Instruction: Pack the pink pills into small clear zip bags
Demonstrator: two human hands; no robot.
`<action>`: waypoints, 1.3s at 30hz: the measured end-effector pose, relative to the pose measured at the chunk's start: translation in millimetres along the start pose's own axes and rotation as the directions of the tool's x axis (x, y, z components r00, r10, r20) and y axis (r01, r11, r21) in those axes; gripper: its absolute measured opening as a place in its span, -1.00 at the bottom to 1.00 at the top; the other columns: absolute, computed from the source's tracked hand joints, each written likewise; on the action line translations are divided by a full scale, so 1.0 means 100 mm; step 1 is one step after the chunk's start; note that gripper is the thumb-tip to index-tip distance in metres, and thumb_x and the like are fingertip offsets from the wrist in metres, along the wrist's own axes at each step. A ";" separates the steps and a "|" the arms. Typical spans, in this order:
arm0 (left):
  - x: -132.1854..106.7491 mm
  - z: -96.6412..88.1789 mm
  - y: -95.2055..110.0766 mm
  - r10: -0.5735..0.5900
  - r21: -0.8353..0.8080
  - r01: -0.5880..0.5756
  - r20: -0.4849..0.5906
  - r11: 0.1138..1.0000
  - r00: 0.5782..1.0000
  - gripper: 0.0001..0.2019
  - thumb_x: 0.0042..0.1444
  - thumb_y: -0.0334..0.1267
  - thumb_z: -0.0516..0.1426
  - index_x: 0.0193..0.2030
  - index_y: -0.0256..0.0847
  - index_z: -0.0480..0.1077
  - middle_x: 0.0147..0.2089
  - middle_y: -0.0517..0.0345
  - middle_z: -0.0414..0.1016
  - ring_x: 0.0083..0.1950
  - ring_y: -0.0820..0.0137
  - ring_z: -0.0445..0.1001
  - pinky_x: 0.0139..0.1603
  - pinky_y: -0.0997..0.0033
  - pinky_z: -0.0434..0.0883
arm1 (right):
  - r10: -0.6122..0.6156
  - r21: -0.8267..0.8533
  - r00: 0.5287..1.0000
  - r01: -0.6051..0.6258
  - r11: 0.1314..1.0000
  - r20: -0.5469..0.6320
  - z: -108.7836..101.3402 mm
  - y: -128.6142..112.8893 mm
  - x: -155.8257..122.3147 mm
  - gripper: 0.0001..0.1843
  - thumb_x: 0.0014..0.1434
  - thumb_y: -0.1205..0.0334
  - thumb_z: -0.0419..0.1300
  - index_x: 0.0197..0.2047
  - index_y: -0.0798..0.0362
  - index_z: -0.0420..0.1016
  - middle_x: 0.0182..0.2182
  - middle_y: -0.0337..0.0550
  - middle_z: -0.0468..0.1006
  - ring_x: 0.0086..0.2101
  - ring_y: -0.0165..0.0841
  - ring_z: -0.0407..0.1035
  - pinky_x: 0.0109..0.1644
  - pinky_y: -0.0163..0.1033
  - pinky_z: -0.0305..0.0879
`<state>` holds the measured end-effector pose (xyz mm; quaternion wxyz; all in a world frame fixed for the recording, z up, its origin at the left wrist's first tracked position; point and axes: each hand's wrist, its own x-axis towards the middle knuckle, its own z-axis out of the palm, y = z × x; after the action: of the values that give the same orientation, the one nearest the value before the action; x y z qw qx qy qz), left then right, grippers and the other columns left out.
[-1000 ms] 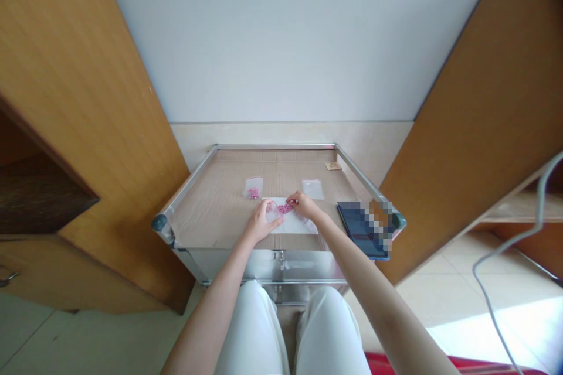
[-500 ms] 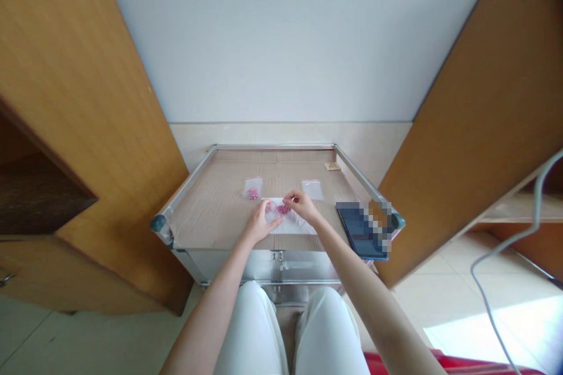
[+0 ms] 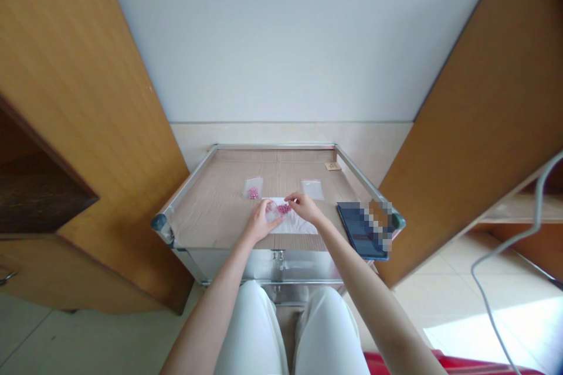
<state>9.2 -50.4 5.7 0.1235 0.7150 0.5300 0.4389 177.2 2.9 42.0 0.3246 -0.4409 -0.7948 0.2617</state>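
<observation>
My left hand (image 3: 260, 225) is curled with thumb and fingers around the near end of a small clear plastic bag (image 3: 272, 211). Dark pink beads (image 3: 284, 209) lie at that bag's right side, over a white sheet of paper (image 3: 299, 226). At the beads' right edge, my right hand (image 3: 304, 207) has its fingertips pinched together; whatever is between them is too small to make out. Farther back on the left lies a clear zip bag with pink beads (image 3: 253, 191) in it. Behind my right hand is a flat, clear zip bag (image 3: 312, 189).
The tabletop (image 3: 202, 217) is brown-covered, with a raised metal rail (image 3: 358, 179) along its sides and back. A dark tablet-like device (image 3: 357, 228), partly pixelated, lies at the right. A small tan tag (image 3: 333, 166) is at the back. Wooden cabinets (image 3: 145, 187) stand on both sides.
My right hand has shifted slightly to the right, away from the beads, uncovering more of them. My left hand stays in place on the bag.
</observation>
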 end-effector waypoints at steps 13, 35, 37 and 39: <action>0.00 0.00 -0.02 0.000 -0.008 0.000 -0.001 1.000 1.000 -0.55 -0.16 -0.06 0.15 -0.14 -0.18 0.15 -0.22 0.13 0.32 -0.19 0.38 0.33 -0.15 0.33 0.28 | -0.008 -0.298 0.999 0.023 0.954 0.051 0.05 0.28 -0.09 -0.72 -0.02 0.42 0.00 -0.26 0.13 0.47 -0.30 -0.05 0.48 -0.34 -0.40 0.34 -0.23 -0.39 0.17; 0.00 -0.01 0.01 -0.009 -0.031 0.009 -0.001 0.999 1.000 -0.56 -0.17 -0.07 0.15 -0.14 -0.18 0.18 -0.24 0.12 0.32 -0.20 0.37 0.32 -0.16 0.33 0.27 | 0.062 0.024 0.990 -0.059 0.998 -0.126 0.04 0.06 -0.07 -0.86 -0.06 0.27 0.08 -0.47 0.14 0.42 -0.52 -0.16 0.45 -0.52 -0.46 0.25 -0.42 -0.39 0.15; 0.00 -0.01 0.01 -0.013 -0.029 0.013 -0.003 0.999 1.000 -0.56 -0.16 -0.06 0.15 -0.15 -0.18 0.18 -0.24 0.12 0.32 -0.19 0.38 0.32 -0.16 0.34 0.27 | 0.052 0.072 0.994 -0.046 0.996 -0.091 0.05 -0.05 -0.07 -0.86 -0.07 0.26 0.09 -0.48 0.13 0.42 -0.53 -0.18 0.45 -0.54 -0.48 0.24 -0.45 -0.40 0.14; 0.00 0.00 0.00 -0.017 -0.025 0.017 -0.004 1.000 1.000 -0.55 -0.17 -0.06 0.15 -0.14 -0.18 0.18 -0.23 0.12 0.32 -0.19 0.38 0.32 -0.16 0.35 0.28 | 0.030 0.095 0.998 -0.025 0.995 -0.048 0.07 -0.14 -0.06 -0.87 -0.09 0.26 0.11 -0.48 0.13 0.43 -0.53 -0.20 0.45 -0.55 -0.49 0.22 -0.46 -0.41 0.13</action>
<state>9.3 -50.6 6.2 0.1350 0.7078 0.5310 0.4460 167.0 -10.4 45.4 0.3612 -0.4424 -0.7670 0.2926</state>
